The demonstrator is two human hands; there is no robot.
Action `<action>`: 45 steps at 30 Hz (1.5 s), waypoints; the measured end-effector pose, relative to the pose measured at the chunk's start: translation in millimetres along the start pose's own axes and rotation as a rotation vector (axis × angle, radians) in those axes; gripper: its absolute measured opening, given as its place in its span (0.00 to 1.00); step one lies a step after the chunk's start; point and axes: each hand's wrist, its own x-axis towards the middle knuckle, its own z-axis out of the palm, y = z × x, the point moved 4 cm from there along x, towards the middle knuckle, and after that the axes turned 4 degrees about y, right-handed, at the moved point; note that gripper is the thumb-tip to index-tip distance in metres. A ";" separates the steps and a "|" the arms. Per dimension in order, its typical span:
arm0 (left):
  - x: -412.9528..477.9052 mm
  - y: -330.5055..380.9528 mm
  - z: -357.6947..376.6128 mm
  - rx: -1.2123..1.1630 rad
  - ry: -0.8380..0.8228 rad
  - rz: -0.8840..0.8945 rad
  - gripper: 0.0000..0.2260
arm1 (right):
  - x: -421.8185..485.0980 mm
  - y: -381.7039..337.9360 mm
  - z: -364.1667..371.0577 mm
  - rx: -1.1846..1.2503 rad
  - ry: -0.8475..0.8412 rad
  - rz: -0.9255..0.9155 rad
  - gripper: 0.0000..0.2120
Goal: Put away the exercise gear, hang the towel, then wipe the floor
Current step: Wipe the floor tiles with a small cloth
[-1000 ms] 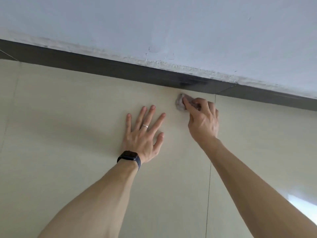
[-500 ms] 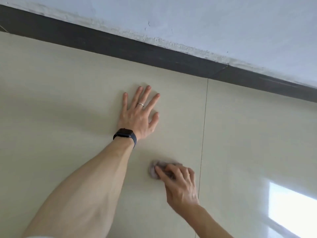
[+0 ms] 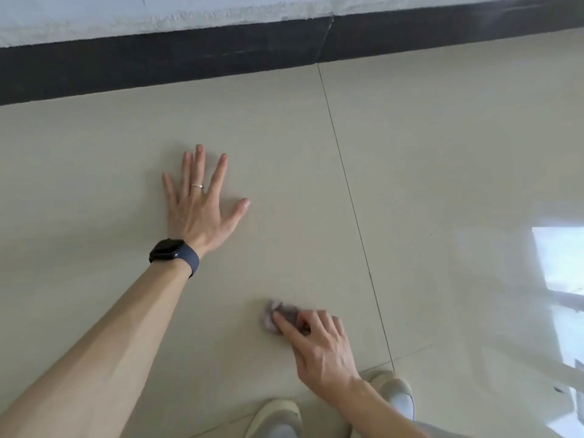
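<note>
I look down at a glossy beige tiled floor (image 3: 442, 147). My left hand (image 3: 199, 203) lies flat on the tile with its fingers spread; it wears a ring, and a dark watch sits on the wrist. My right hand (image 3: 319, 343) holds a small crumpled grey cloth (image 3: 278, 314) and presses it onto the floor, near my feet and to the right of my left forearm. Its fingers are curled over the cloth and cover much of it.
A dark skirting strip (image 3: 158, 64) runs along the foot of a white wall (image 3: 126, 17) at the top. A tile joint (image 3: 347, 191) runs down the floor. My two light slippers (image 3: 275, 418) stand at the bottom edge. A window's reflection (image 3: 559, 273) glares on the right.
My right hand has dragged the cloth from beside the skirting strip back across the tile toward my feet. My left hand stays planted on the floor, and the view has tilted down.
</note>
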 end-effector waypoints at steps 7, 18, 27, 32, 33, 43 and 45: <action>-99.7 7.6 34.0 0.084 0.065 0.056 0.29 | -35.8 42.7 -19.5 -0.045 0.151 0.530 0.30; -97.9 8.2 33.6 0.104 0.046 0.077 0.30 | -26.4 -54.9 23.1 0.047 -0.238 -0.314 0.26; -96.7 9.3 30.5 0.040 0.049 0.091 0.27 | 95.4 24.3 -23.1 -0.028 0.101 0.130 0.29; -113.4 -33.0 7.3 -0.036 0.160 -0.126 0.24 | 42.4 -43.4 18.3 -0.032 -0.180 -0.518 0.31; -122.2 -53.3 1.7 -0.020 0.180 -0.235 0.25 | 42.4 -44.2 20.1 -0.034 -0.211 -0.604 0.31; -118.7 -182.1 -28.9 0.002 0.148 -0.705 0.30 | 255.2 -19.6 -15.2 -0.064 0.138 0.155 0.33; -115.4 -181.9 -28.3 0.005 0.173 -0.726 0.30 | 237.7 -45.9 -3.1 -0.056 0.124 0.020 0.33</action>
